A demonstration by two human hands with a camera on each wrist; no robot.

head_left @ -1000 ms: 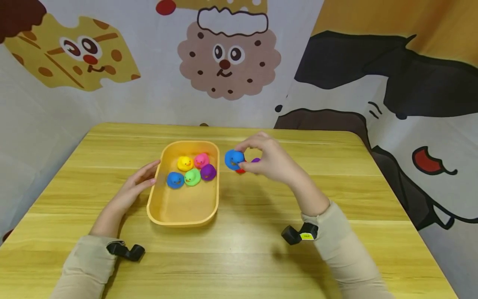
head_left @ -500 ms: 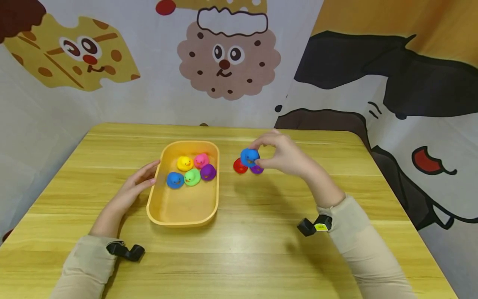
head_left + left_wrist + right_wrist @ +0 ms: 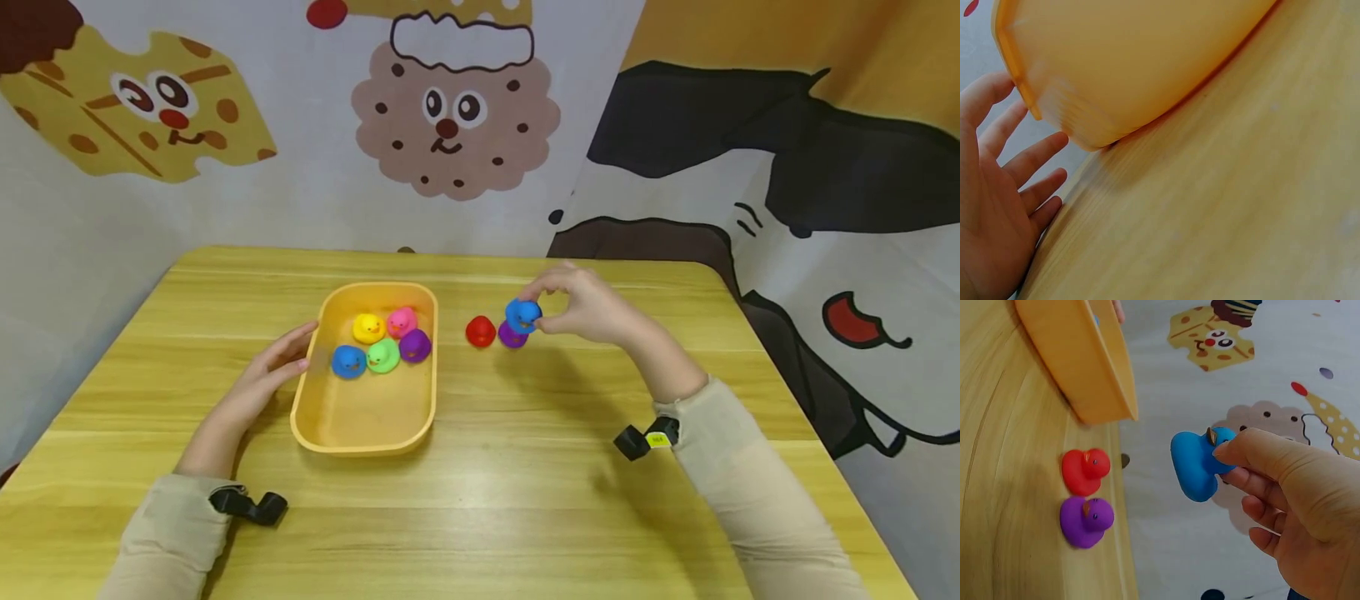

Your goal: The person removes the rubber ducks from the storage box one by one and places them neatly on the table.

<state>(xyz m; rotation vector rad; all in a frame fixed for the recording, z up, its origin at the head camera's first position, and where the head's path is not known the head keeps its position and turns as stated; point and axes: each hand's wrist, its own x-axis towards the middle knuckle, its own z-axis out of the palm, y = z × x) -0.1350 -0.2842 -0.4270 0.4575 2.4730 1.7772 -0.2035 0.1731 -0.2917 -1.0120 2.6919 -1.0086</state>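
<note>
My right hand (image 3: 592, 307) pinches a blue rubber duck (image 3: 1196, 461) between thumb and fingers, held above the table. Below it, a red duck (image 3: 1082, 472) and a purple duck (image 3: 1083, 522) stand side by side on the wood. The fingertips of my left hand (image 3: 262, 375) touch the left rim of a yellow-orange tub (image 3: 365, 450), with the fingers spread and relaxed in the left wrist view. Inside the tub sit a yellow duck (image 3: 368, 328), a pink duck (image 3: 402, 322), a second blue duck (image 3: 348, 362), a green duck (image 3: 383, 356) and another purple duck (image 3: 415, 346).
The wooden table (image 3: 480, 525) reaches back to a wall hanging (image 3: 315, 208) printed with cartoon figures. A black camera mount sits on each wrist, one at the left sleeve (image 3: 258, 507) and one at the right sleeve (image 3: 645, 440).
My right hand has carried the blue duck to the right, from near the tub's right rim past the red duck to over the purple one. The left hand stays at the rim.
</note>
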